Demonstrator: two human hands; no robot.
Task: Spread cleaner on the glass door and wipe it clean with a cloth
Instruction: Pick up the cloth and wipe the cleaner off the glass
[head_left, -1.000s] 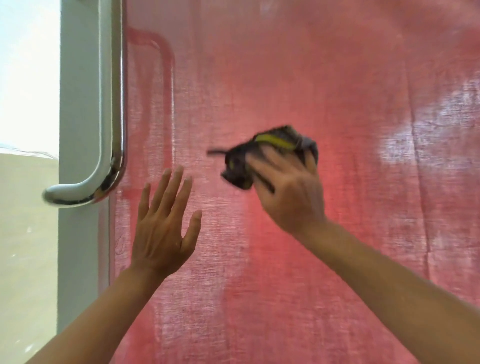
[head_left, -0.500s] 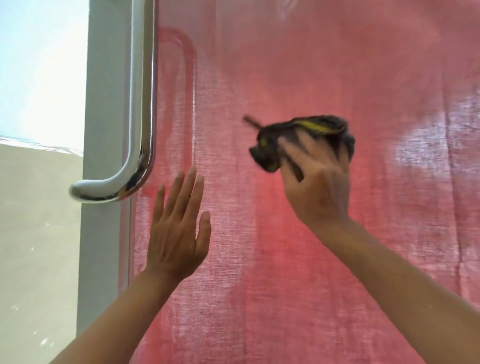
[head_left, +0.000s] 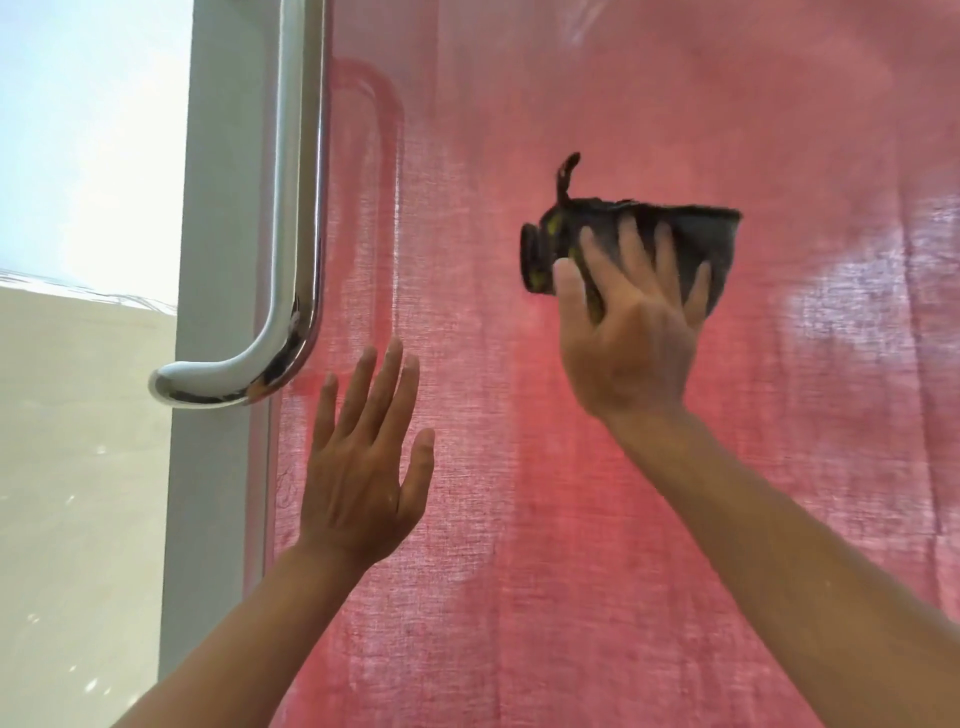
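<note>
Head view: your right hand (head_left: 631, 332) presses the cloth (head_left: 691, 239) flat to the glass (head_left: 519, 519), fingers spread. Your left hand (head_left: 358, 467) is flat, empty, lower left near the handle (head_left: 291, 208). Hazy patches lie rightward, nearer your right hand.

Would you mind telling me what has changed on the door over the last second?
The right hand has swept the cloth rightward and up across the glass, away from the handle; the cloth now lies more spread out. The left hand stays flat and open near the glass below the handle. Nothing was let go.
</note>
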